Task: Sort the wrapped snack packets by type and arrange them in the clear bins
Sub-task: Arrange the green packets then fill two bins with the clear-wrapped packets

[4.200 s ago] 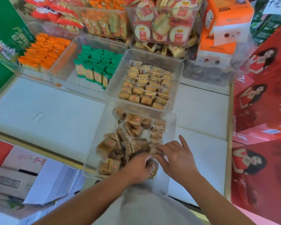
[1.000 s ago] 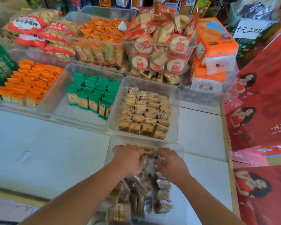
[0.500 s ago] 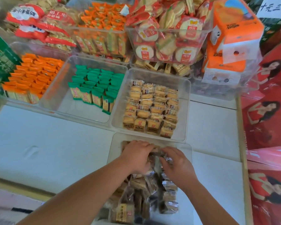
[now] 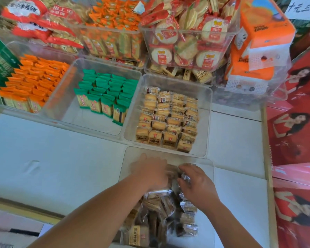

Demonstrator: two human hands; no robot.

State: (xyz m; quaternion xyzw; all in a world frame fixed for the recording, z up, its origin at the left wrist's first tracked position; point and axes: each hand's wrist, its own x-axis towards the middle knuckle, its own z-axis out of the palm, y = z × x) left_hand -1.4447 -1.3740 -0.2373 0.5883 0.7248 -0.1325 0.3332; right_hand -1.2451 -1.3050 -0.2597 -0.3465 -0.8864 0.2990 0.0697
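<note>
Though blurred, left hand (image 4: 150,174) over packets (image 4: 157,201).

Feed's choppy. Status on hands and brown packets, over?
Left hand blurred, grip unclear. Right hand grips a brown packet, far end of near bin. Loose pile crowds the rest.

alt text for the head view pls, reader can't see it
Two bare hands reach into the nearest clear bin, the right hand curled on loosely piled brown wrapped packets, the left hand blurred by motion. Beyond it, three more bins hold neat rows: tan packets, green packets, orange packets.
</note>
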